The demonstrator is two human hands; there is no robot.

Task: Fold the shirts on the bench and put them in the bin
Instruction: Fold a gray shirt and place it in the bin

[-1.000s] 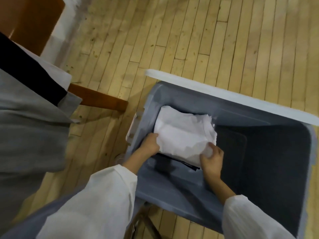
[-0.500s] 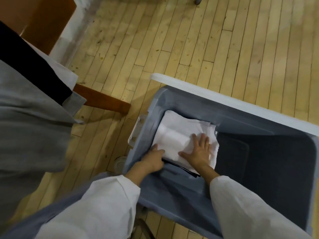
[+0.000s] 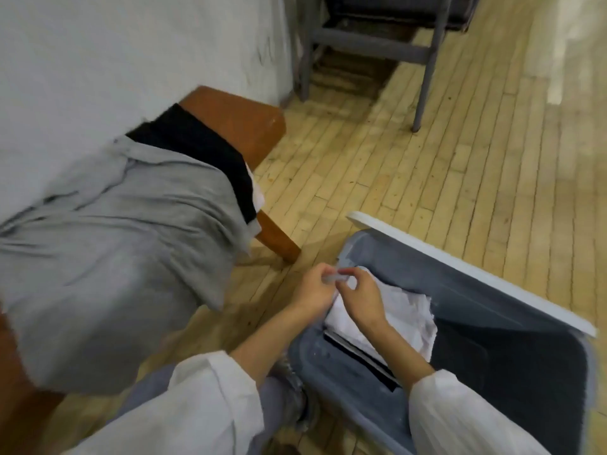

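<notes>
A folded white shirt [image 3: 404,316] lies inside the grey bin [image 3: 476,300], at its left end, on top of a dark folded piece whose edge shows below it. My left hand [image 3: 312,290] and my right hand [image 3: 361,298] meet over the bin's left end. Their curled fingers pinch a small pale grey bar that looks like the bin handle [image 3: 335,278]. A grey shirt [image 3: 115,257] is spread over the wooden bench [image 3: 236,123] to the left. A black shirt [image 3: 197,149] lies under its far edge.
The bench stands against a pale wall [image 3: 131,60]. A grey metal frame with legs [image 3: 423,77] stands on the wooden floor at the back. My shoe [image 3: 295,399] is beside the bin's near left corner. The bin's white rim [image 3: 460,270] runs along its far side.
My hands left the white shirt, which stays in the bin, and rose to the bin's left end, where they meet. The view swung up and left, so the bench and wall now show.
</notes>
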